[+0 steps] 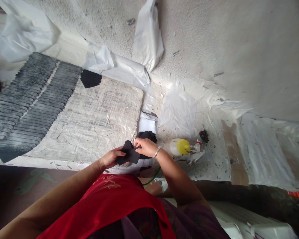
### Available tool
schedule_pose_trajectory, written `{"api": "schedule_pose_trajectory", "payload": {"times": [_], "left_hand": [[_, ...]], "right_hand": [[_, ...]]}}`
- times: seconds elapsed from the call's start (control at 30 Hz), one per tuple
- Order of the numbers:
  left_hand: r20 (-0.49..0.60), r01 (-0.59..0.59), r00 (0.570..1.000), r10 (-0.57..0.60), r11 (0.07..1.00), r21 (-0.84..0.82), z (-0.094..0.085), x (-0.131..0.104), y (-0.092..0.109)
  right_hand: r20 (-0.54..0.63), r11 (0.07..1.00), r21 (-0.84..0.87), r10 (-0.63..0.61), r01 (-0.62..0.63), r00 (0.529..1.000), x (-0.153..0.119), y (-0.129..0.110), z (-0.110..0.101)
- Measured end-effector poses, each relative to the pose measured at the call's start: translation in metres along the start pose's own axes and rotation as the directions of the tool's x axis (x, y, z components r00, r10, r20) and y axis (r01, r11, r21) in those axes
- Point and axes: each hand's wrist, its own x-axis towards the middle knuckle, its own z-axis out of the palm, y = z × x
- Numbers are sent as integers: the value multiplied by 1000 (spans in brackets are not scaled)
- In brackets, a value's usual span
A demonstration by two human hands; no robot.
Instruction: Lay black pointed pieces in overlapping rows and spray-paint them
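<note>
Some black pieces (pixel 132 157) lay between left hand (pixel 110 158) and right hand (pixel 147 148), both pinching them; the pile (pixel 148 135) sat just beyond the right, the nearer.

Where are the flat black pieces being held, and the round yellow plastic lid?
Flat black pieces (pixel 132 156): head view, middle of the uppermost held piece.
Round yellow plastic lid (pixel 182 147): head view, its middle.

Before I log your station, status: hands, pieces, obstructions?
Left hand, right hand gripping black pieces. Dark pile beside right hand. Spray gun beyond right hand, not blocking.
</note>
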Motion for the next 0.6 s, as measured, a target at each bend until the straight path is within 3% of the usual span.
{"api": "schedule_pose_trajectory", "payload": {"times": [0.13,0.23,0.33,0.43,0.5,0.6], "left_hand": [[48,-14,999,9,995,95,0,0,1],[76,-14,997,-3,975,221,0,5,-2],[3,-3,1000,2,961,276,1,7,-5],[-137,37,991,3,958,285,2,4,-7],[-210,76,978,-15,954,289,0,-1,-9],[-295,156,953,-71,948,276,-5,-9,-15]], "right_hand": [[31,993,6,-116,115,993,8,-13,7],[16,992,-47,-119,120,993,20,-21,13],[-51,996,6,-94,94,994,22,-11,12],[-263,986,165,64,-20,963,4,25,4],[-384,965,196,239,-174,892,-17,55,2],[-326,897,122,440,-424,837,-48,93,18]]}}
